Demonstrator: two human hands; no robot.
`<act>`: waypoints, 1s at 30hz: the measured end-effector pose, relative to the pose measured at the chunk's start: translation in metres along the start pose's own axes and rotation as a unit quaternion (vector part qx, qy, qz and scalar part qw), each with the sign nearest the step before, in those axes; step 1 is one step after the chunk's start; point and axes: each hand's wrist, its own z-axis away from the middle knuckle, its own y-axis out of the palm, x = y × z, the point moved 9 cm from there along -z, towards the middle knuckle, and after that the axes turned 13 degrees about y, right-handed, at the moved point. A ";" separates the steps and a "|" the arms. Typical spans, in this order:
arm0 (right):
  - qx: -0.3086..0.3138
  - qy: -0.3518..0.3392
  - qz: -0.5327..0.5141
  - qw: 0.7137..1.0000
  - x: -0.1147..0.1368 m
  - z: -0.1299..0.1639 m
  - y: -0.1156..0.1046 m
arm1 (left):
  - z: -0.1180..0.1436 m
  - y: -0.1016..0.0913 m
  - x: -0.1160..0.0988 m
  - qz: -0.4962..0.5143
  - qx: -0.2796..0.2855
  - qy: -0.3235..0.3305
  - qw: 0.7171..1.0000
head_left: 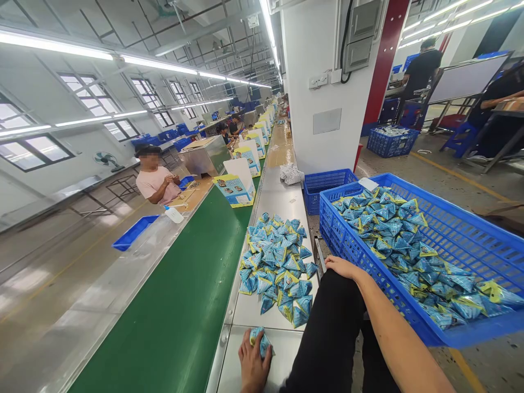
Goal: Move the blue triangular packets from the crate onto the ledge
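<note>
My left hand [254, 363] is wrapped round a blue pyramid-shaped packet [265, 345] on the metal ledge [282, 345], at the bottom of the view. Just beyond it, a loose heap of similar blue and yellow packets [276, 259] covers part of the ledge. My right hand [341, 267] lies over my knee, fingers spread out and nothing held. Close to its right stands a big blue crate [344, 229] with many more such packets [393, 226] inside.
A green conveyor belt [176, 295] runs along the ledge's left, bearing a row of yellow display boxes [235, 188]. Across it sits a co-worker [158, 177] by a blue tray [133, 232]. A second blue crate [311, 188], a cloth [291, 173] and a white pillar [323, 125] are ahead.
</note>
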 end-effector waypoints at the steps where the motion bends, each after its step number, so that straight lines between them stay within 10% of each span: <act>1: -0.001 0.001 0.000 1.000 0.000 0.000 0.000 | 0.000 0.000 0.000 0.000 0.000 0.001 1.000; 30: 0.000 -0.004 0.005 1.000 0.002 0.001 0.001 | -0.002 -0.008 -0.002 0.007 -0.008 -0.007 1.000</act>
